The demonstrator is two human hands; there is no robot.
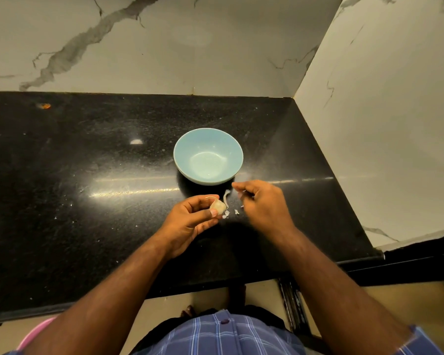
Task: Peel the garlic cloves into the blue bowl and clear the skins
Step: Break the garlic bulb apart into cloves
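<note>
Black stone worktop under us, near its front edge our left hand [190, 221] pinches a half-peeled garlic clove [218, 206] while our right hand [262, 201] pulls a skin strip [226, 196]; next, we judge, strip the rest and drop it into the empty blue bowl [183, 160] just beyond.

The counter [87, 175] is black polished stone, speckled and glossy, with streaks of reflected light across it. At its 12 o'clock and 3 o'clock sides, the walls [215, 47] are pale marble-look slabs with grey veins and a soft sheen. The bowl [183, 147] looks like glazed ceramic (smooth, shiny inside). The clove [218, 206] is pale and slightly glossy; the skin [226, 197] beside it is thin and papery. The shirt [228, 334] is checked woven cloth.
</note>
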